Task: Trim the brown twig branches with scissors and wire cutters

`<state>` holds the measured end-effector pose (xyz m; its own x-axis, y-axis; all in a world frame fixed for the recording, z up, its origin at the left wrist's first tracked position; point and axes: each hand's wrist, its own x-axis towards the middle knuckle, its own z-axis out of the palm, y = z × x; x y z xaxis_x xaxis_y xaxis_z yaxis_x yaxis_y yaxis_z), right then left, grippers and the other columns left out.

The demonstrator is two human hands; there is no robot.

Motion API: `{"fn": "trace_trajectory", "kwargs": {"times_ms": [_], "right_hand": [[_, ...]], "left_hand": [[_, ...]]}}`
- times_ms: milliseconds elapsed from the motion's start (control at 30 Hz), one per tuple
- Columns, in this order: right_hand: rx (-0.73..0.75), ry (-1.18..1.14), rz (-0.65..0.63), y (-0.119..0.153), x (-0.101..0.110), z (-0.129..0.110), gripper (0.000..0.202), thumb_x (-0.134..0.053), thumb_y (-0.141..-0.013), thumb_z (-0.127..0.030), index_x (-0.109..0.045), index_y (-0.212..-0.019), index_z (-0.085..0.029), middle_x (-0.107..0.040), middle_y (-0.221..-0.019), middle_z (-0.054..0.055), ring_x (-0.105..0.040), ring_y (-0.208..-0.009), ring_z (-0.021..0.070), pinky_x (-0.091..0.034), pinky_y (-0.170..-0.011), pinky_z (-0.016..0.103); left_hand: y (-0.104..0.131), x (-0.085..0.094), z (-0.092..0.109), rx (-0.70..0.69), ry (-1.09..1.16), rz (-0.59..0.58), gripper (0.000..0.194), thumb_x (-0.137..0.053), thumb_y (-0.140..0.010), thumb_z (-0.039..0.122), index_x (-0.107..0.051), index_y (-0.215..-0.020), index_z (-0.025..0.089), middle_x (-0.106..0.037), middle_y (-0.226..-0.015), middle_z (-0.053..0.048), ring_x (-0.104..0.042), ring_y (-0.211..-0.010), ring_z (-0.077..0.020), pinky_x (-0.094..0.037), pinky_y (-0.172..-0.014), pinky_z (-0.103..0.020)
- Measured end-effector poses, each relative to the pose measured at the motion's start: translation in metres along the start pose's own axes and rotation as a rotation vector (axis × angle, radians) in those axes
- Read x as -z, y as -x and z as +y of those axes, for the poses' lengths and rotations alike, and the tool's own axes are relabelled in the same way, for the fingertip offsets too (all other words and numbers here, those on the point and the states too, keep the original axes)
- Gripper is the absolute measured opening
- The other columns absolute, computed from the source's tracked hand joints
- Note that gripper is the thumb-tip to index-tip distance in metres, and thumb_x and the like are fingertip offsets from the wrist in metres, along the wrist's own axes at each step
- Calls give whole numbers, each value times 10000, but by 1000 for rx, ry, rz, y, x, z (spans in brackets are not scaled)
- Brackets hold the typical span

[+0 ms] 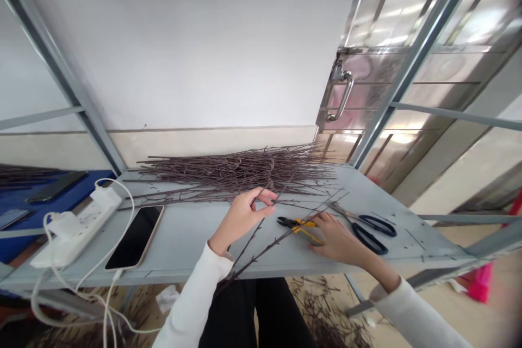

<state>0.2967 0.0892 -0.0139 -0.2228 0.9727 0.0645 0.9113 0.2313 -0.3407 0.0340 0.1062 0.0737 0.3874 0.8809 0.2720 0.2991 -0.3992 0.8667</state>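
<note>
One power strip (77, 225) at far left of bench (191, 239), one dark phone (135, 236) beside it. One big heap of twigs (240, 168) along back. My left hand (240, 215) pinches one thin twig (261, 250), grip closed on it. My right hand (336, 239) rests flat on one yellow-handled cutter (297, 224), grip open. One pair of black scissors (367, 228) just right.

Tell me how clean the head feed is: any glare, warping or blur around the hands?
Head view: strong glare on the metal door at upper right; shelf frame posts bow from wide-angle distortion; corners soften. Left hand, right hand and twigs are evenly lit, fairly sharp.
</note>
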Motion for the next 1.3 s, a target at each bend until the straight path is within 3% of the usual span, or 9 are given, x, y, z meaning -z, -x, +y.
{"fn": "trace_trajectory", "kwargs": {"times_ms": [200,333,433,533,700,867,1000,1133,1300], "right_hand": [[124,-31,-104,-26,-8,-3,587,-652,-666,-456,-566,-1204,-236,-549,-1224,104,-480,-1170,306,-348,-1001,466],[171,-154,19,-31,1,8,432,-540,-793,-525,-598,-1112,-239,-581,-1162,87,-514,-1137,260,-353,-1015,431],[111,-185,234,-26,20,41,311,-402,-878,-450,-593,-973,-224,-583,-1028,89,-559,-1019,241,-403,-955,415],[-110,-76,397,-13,37,86,243,-476,-807,-431,-560,-884,-217,-548,-945,110,-560,-963,306,-400,-908,470],[-172,-63,322,13,38,133,171,-594,-705,-400,-525,-715,-243,-536,-744,83,-588,-782,339,-415,-788,494],[-183,-87,311,22,29,139,201,-551,-748,-449,-537,-782,-251,-568,-841,113,-590,-876,356,-413,-831,492],[-220,-85,330,24,24,141,274,-615,-692,-477,-542,-835,-255,-570,-894,120,-571,-934,372,-407,-837,505],[-172,-49,428,29,17,141,294,-634,-657,-483,-525,-814,-259,-558,-856,116,-561,-876,369,-378,-857,529],[-211,-132,417,31,19,130,259,-604,-675,-502,-468,-691,-282,-558,-708,82,-567,-708,327,-406,-716,474]], "left_hand": [[-1,1,-2,16,30,51,191,-645,-775,291,-642,-941,197,-688,-863,-19,-544,-642,-119,-351,-527,-228],[-2,3,-5,20,68,68,189,-647,-771,272,-640,-942,192,-692,-874,-31,-584,-702,-138,-361,-530,-226],[-2,4,-6,17,89,79,185,-642,-774,248,-640,-947,183,-695,-895,-46,-604,-777,-153,-367,-539,-222],[-2,5,-6,30,81,80,194,-644,-774,239,-647,-956,172,-699,-865,-51,-599,-740,-145,-357,-531,-223],[-2,5,-7,23,85,70,215,-633,-785,261,-654,-980,173,-704,-880,-59,-609,-740,-153,-362,-533,-229],[-2,5,-9,27,89,76,234,-640,-779,278,-659,-984,167,-707,-866,-60,-601,-705,-146,-349,-518,-230],[-2,7,-7,33,141,65,238,-659,-762,266,-655,-975,161,-711,-847,-62,-600,-682,-140,-361,-520,-227],[-1,9,-6,38,187,47,246,-660,-763,260,-644,-986,157,-714,-843,-64,-624,-747,-157,-367,-532,-224],[0,13,-3,32,229,36,241,-649,-771,237,-636,-996,151,-700,-836,-63,-648,-793,-167,-373,-552,-218]]}}
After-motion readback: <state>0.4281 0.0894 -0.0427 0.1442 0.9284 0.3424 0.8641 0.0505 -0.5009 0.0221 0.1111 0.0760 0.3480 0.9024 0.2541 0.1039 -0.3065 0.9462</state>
